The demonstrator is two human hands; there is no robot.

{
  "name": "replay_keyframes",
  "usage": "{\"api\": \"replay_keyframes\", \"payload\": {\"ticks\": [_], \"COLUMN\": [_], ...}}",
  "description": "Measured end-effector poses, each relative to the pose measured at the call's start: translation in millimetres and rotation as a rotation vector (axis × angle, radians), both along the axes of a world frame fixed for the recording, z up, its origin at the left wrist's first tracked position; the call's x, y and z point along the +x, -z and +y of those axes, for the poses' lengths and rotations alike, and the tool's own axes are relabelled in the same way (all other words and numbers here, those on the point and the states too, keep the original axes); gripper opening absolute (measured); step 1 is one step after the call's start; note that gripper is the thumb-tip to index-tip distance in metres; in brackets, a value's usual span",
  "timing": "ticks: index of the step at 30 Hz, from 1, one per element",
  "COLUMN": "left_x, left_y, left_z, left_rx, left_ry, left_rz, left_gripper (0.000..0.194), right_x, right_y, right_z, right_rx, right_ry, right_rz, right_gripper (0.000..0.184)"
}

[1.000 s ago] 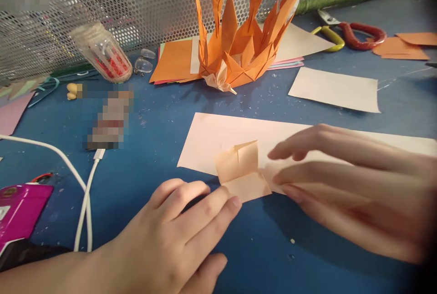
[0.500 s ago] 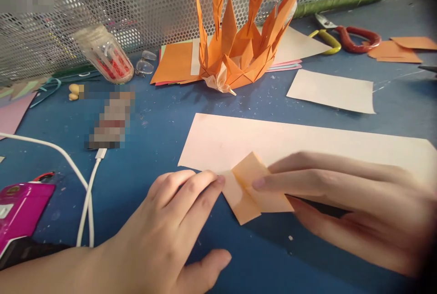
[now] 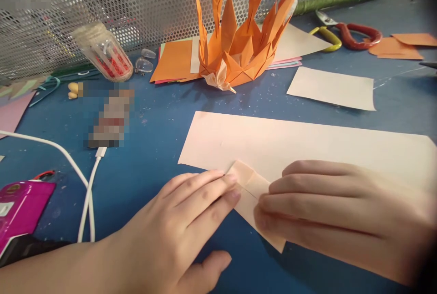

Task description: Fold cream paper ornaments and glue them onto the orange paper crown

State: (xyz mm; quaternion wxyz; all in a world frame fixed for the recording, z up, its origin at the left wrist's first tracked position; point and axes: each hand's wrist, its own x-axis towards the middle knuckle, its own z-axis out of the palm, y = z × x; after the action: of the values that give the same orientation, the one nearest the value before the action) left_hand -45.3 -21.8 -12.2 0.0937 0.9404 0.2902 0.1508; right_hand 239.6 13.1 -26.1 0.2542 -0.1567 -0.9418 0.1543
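A small peach sheet of folded paper [image 3: 251,189] lies at a slant on the blue table, with a crease line along its middle. My left hand [image 3: 184,221] rests flat, its fingertips pressing the paper's left edge and its thumb spread away. The fingers of my right hand [image 3: 317,212] are bunched together over the paper's right part, gripping it; they hide some of it and most of the thumb. Behind both hands lies a long pale paper strip [image 3: 273,137], partly overlapped by the folded paper.
An orange folded-paper crown [image 3: 251,73] stands at the back against a perforated metal panel [image 3: 153,7]. Around it are stacked coloured papers [image 3: 174,59], a glass jar [image 3: 105,55], scissors [image 3: 360,37] and a white card [image 3: 331,88]. White cables [image 3: 89,198] and a magenta packet [image 3: 25,207] are at left.
The folded paper has been turned and now lies as one slanting strip, its overlapping flaps no longer sticking out. My right fingers have closed on it, and my left fingertips have slid slightly right onto it.
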Motion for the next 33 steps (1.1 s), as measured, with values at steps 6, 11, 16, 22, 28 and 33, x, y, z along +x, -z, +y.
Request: {"api": "replay_keyframes", "payload": {"ticks": [6, 11, 16, 22, 28, 33], "left_x": [-2, -3, -3, -3, -2, -2], "left_y": [-5.0, -15.0, -19.3, -16.4, -11.2, -3.7], "left_z": [1, 5, 7, 7, 5, 1], "left_rx": [-0.061, -0.121, -0.135, -0.161, -0.125, -0.027], "left_ry": [0.032, 0.097, 0.147, 0.153, 0.136, 0.117], "left_rz": [0.017, 0.047, 0.125, 0.163, 0.182, 0.158], "left_gripper": [0.053, 0.051, 0.039, 0.059, 0.07, 0.077], "right_x": [-5, -8, -10, -15, -16, -16], "right_y": [-2.7, -4.2, -3.1, -4.1, -2.4, -4.1], "right_z": [7, 3, -1, 0, -3, -5], "right_rx": [-0.161, -0.298, -0.487, -0.372, -0.365, -0.379], "right_ry": [-0.054, -0.034, 0.174, 0.248, 0.271, 0.304], "right_rz": [-0.036, 0.034, 0.128, 0.126, 0.13, 0.154], "right_gripper": [0.018, 0.016, 0.006, 0.01, 0.013, 0.009]}}
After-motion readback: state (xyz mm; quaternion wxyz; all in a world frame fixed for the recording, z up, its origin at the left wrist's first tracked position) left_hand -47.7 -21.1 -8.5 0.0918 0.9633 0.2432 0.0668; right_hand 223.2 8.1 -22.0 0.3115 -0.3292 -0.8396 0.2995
